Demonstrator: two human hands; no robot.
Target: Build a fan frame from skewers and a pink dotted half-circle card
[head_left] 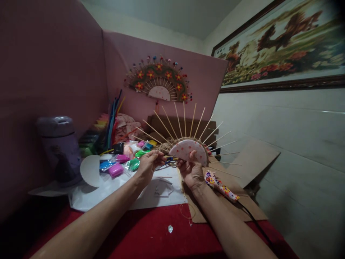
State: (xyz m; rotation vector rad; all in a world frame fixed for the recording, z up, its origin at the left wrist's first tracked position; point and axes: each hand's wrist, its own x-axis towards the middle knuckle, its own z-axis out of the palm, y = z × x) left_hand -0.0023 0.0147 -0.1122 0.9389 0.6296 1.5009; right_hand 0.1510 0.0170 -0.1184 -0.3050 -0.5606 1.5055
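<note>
My right hand (pixel 192 172) grips a half-round craft fan (pixel 185 149) by its lower edge, thumb on the front. The fan has a white face with reddish dots, and thin wooden sticks (pixel 184 120) spread out from its curved rim. Brown twine (pixel 165 146) shows around that rim. To the left of the fan, my left hand (pixel 151 165) is closed in a pinch near a small blue piece (pixel 169 160) by the fan's lower corner. What exactly lies between the left fingertips is too small to make out.
A hot glue gun (pixel 221 187) with a flowered cover lies on cardboard (pixel 250 210) at right, its cord trailing forward. Several clay packets (pixel 115 170), a white disc (pixel 90 171) and a purple flask (pixel 59 151) stand left. A finished fan (pixel 159 81) hangs on the pink panel (pixel 121 54).
</note>
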